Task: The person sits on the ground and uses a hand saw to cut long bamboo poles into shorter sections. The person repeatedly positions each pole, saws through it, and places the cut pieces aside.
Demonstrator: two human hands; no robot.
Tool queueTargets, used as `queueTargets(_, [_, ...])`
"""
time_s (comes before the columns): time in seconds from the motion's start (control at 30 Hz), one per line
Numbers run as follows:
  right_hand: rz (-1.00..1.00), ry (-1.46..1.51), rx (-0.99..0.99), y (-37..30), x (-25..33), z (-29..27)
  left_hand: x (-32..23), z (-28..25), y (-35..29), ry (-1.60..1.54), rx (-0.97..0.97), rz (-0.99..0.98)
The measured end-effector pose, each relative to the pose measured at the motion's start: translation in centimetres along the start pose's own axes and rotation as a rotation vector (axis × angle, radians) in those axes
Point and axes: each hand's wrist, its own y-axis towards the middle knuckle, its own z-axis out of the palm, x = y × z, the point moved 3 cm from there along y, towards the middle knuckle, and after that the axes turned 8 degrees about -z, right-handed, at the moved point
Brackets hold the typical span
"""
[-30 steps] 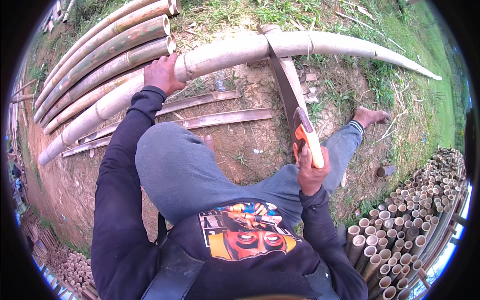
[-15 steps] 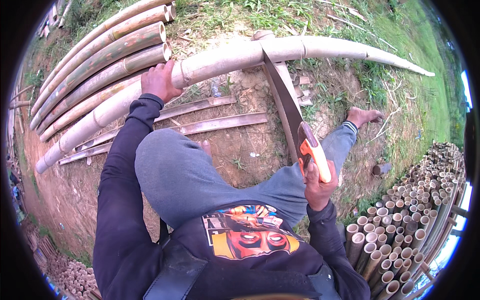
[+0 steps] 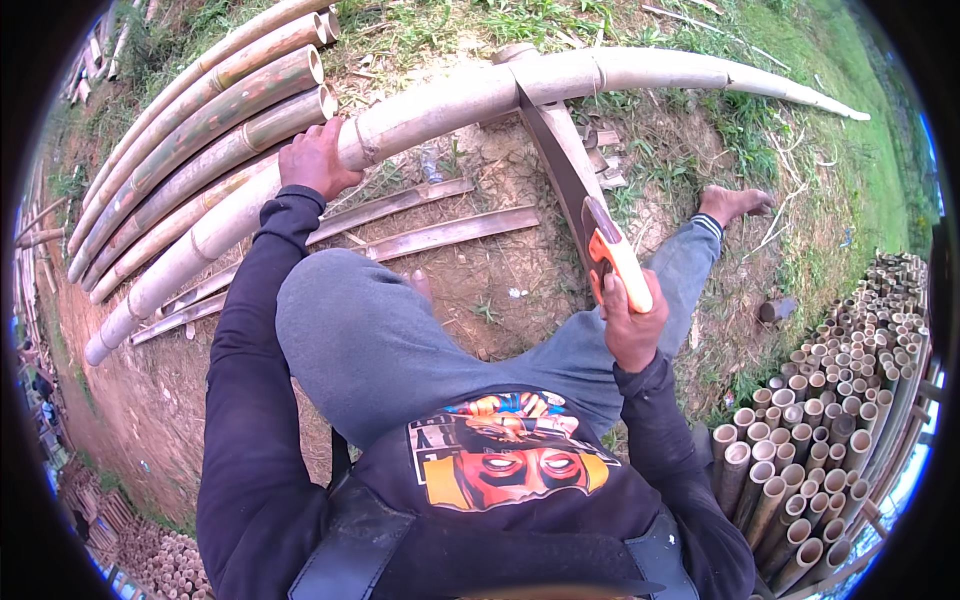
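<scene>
A long, pale, tapering bamboo pole (image 3: 430,115) lay across the far end of a flat, wood-coloured support (image 3: 570,140), which seemed to lift it off the brown earth ground (image 3: 510,330). The left grip (image 3: 320,163) was curled over the pole's thicker part, apparently so it would not roll. The right grip (image 3: 634,318) was closed around the orange handle of a dark-bladed handsaw (image 3: 572,188); its blade met the pole above the support, probably where the bamboo was best braced. Split bamboo strips (image 3: 455,231) lay nearby.
</scene>
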Motion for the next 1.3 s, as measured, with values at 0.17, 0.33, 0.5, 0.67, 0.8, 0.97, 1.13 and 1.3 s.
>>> queueTargets(0.17, [-0.055,0.026,-0.028,5.4,-0.9,4.3,0.0,0.6,0.5,0.041,-0.021,-0.013])
queueTargets(0.33, [-0.183,0.013,0.044,19.0,-4.6,12.7,0.0,-0.6,0.4,0.033,-0.022,-0.015])
queueTargets(0.5, [0.009,0.108,0.049,3.9,-3.9,3.3,-0.3,-0.4,0.1,0.020,0.030,-0.030])
queueTargets(0.67, [-0.168,-0.049,0.008,-2.4,-0.5,-0.4,-0.1,0.6,0.6,0.028,-0.048,0.015])
queueTargets(0.8, [-0.210,0.020,0.020,12.1,-2.7,9.3,-0.1,0.6,0.6,0.021,0.004,-0.017])
queueTargets(0.97, [-0.211,0.092,0.036,14.9,-6.6,11.5,-0.6,-0.6,0.0,0.041,-0.008,-0.026])
queueTargets(1.13, [-0.003,-0.057,-0.008,-3.1,-2.7,-0.4,-0.2,0.2,0.3,0.021,0.009,-0.020])
queueTargets(1.3, [-0.162,0.018,0.019,5.6,-1.3,4.9,0.0,0.7,0.8,0.029,-0.024,-0.020])
